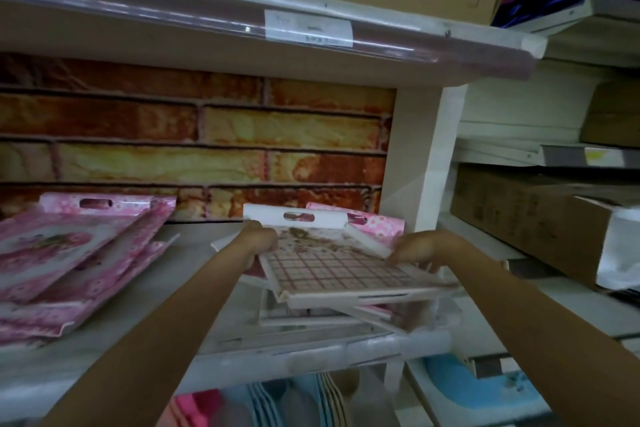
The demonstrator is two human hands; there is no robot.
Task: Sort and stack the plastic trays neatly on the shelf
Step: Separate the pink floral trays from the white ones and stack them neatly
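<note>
Hands: left hand [260, 242], right hand [420, 251] each grip one checked tray [332, 269]; pink trays [65, 253]: three stacked left

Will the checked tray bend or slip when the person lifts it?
Probably not bend: the checked tray keeps flat, straight edges though held only at its two sides, so it looks stiff. It seems light, since the left hand and right hand grip just its rims. It might slide, as it sits crooked on the uneven tray pile beneath.

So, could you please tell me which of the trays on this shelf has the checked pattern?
The checked tray topping the right-hand pile, held by both hands; the other trays are pink and floral.
</note>
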